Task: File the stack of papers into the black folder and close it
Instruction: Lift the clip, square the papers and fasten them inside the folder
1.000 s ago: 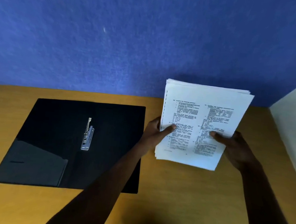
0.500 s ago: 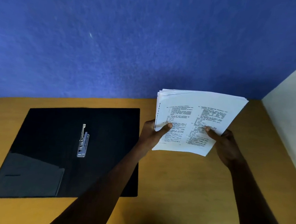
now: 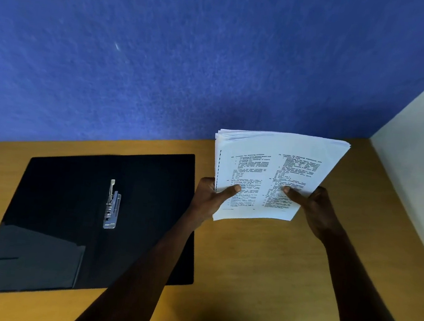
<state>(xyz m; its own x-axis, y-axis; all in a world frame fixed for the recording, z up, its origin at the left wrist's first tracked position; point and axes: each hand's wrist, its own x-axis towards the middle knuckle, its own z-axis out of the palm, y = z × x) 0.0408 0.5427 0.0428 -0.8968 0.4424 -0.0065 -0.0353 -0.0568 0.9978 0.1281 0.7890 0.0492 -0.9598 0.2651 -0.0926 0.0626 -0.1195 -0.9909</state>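
Observation:
A stack of white printed papers [image 3: 275,167] is held up above the wooden desk [image 3: 260,264], to the right of the folder. My left hand [image 3: 211,194] grips its lower left edge, thumb on the front sheet. My right hand [image 3: 313,210] grips its lower right edge the same way. The black folder [image 3: 74,214] lies open and flat on the desk at the left. Its metal clip [image 3: 112,206] sits along the spine, with its lever raised. My left forearm crosses over the folder's right flap.
A blue wall [image 3: 190,53] rises behind the desk. A white wall [image 3: 419,169] bounds the desk on the right. A pocket [image 3: 35,259] shows on the folder's lower left flap.
The stack has tilted back, away from me, and shifted slightly left with both hands. The view has tipped, so the folder appears lower and rotated.

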